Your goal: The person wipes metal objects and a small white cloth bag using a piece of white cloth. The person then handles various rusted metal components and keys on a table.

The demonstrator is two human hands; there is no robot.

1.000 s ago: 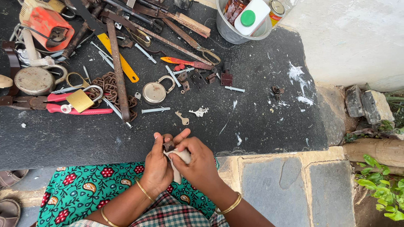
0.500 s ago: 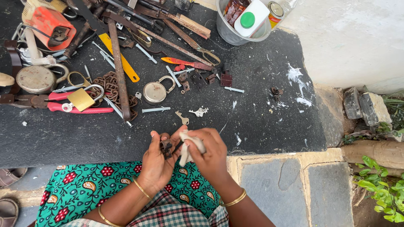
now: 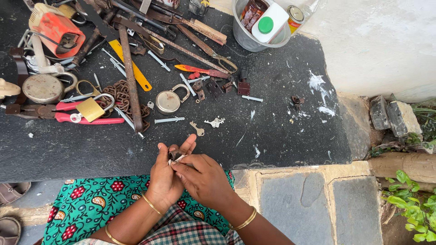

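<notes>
Black stone slab (image 3: 272, 131), low and broad, strewn with old hardware along its far side. Grey bucket (image 3: 247, 38) at the far edge, holding bottles and tins. Long rusty bar (image 3: 129, 77) lying across a yellow-handled tool (image 3: 131, 68). Round padlock (image 3: 168, 100), shackle up; brass padlock (image 3: 90, 109) beside red-handled pliers (image 3: 86, 120). Two loose keys (image 3: 206, 124) on bare slab, just beyond the hands. Left hand (image 3: 164, 174), fingers curled shut around a small dark metal piece (image 3: 174, 155), at the slab's near edge above the lap. Right hand (image 3: 204, 177), closed over a white cloth (image 3: 178, 159); half a second ago the cloth was lifted clear, now it is pressed back against the piece, so the wiping goes on.
</notes>
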